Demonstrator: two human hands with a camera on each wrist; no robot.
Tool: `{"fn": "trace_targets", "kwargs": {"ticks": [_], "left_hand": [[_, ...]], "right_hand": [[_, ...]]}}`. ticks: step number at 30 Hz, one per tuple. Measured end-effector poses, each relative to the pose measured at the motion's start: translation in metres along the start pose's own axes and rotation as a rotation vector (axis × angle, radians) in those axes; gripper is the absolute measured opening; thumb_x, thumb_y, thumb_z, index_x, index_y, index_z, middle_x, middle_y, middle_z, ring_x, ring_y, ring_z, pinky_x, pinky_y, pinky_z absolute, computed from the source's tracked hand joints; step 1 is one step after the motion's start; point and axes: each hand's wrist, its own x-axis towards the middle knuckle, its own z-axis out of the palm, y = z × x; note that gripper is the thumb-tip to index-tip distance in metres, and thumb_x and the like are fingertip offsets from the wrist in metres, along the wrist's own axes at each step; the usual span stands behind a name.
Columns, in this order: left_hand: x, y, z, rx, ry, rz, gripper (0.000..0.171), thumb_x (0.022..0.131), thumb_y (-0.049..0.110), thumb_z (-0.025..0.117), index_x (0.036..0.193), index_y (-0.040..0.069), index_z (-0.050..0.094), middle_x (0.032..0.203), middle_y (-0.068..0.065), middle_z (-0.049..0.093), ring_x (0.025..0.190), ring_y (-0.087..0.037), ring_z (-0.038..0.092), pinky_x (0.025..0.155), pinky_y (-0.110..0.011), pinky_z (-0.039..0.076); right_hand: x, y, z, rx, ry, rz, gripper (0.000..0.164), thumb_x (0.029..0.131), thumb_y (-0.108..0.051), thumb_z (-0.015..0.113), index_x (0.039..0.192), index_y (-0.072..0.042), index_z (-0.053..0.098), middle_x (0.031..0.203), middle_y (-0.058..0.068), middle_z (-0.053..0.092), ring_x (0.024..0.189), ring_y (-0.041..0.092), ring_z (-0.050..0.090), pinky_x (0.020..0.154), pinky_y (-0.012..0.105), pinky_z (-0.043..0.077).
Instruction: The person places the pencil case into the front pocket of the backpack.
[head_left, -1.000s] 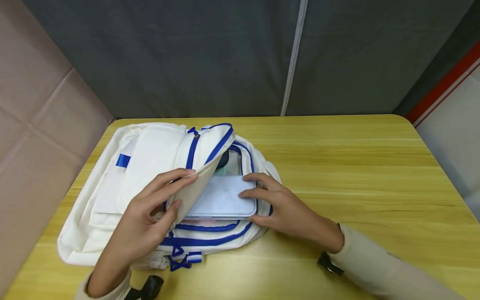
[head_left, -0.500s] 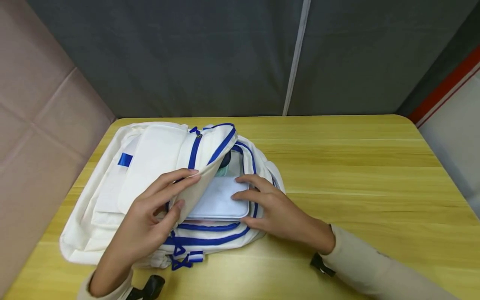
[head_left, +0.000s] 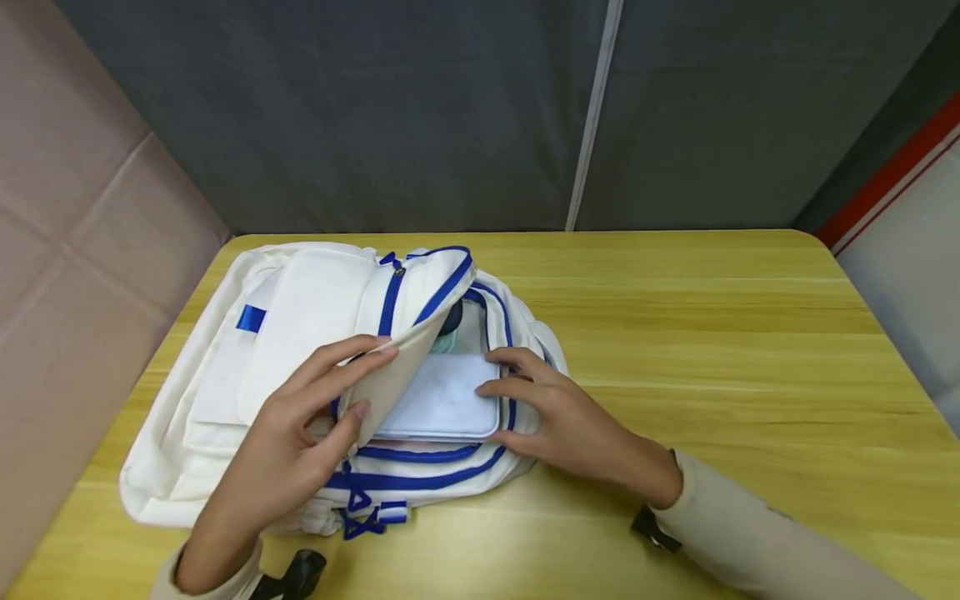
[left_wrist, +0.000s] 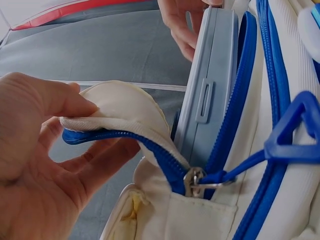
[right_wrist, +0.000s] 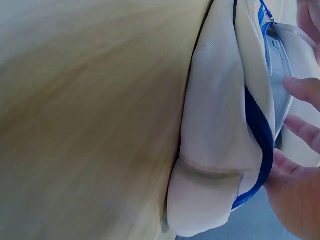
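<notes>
A white backpack (head_left: 307, 325) with blue zips lies on its back on the table, its front pocket unzipped. My left hand (head_left: 281, 450) pinches the edge of the pocket flap (head_left: 397, 375) between thumb and fingers and holds it lifted. Inside the pocket is a pale blue flat case (head_left: 442, 396), its left part hidden under the flap. On the case's side (left_wrist: 215, 70) the left wrist view shows a slotted latch. My right hand (head_left: 577, 421) grips the case's right end, fingertips on top and thumb at the near corner.
Deeper in the pocket, a dark rounded thing (head_left: 452, 319) and something teal (head_left: 445, 342) show beyond the case. Blue zip pulls (head_left: 360, 521) hang at the bag's near side. A grey partition (head_left: 375, 125) stands behind the wooden table (head_left: 712, 350).
The case and right hand have shifted slightly left, deeper into the pocket, compared with a second ago. Since the middle frame the right fingers have slid back right. The left hand keeps hold of the flap.
</notes>
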Motion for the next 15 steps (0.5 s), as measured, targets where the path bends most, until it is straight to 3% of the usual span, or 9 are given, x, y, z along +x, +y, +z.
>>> {"fn": "trace_targets", "kwargs": {"ticks": [6,15], "left_hand": [[0.0003,0.0005,-0.0012,0.008,-0.012,-0.034,0.070,0.086,-0.020,0.066,0.146,0.018,0.063,0.151,-0.001,0.056,0.102,-0.005,0.052,0.052,-0.015,0.039],[0.0005,0.0015,-0.0020,-0.015,-0.028,-0.110,0.070,0.091,-0.020,0.061,0.147,0.022,0.062,0.155,0.003,0.054,0.109,-0.005,0.053,0.052,-0.018,0.044]], "right_hand": [[-0.0023,0.0026,0.0000,0.032,0.008,0.017,0.037,0.089,-0.014,0.084,0.125,-0.015,0.074,0.156,0.009,0.049,0.145,0.033,0.048,0.114,0.050,0.048],[-0.0019,0.0021,0.0041,0.053,0.035,-0.016,0.033,0.088,-0.009,0.082,0.121,-0.014,0.075,0.153,0.009,0.051,0.143,0.033,0.049,0.113,0.051,0.048]]}}
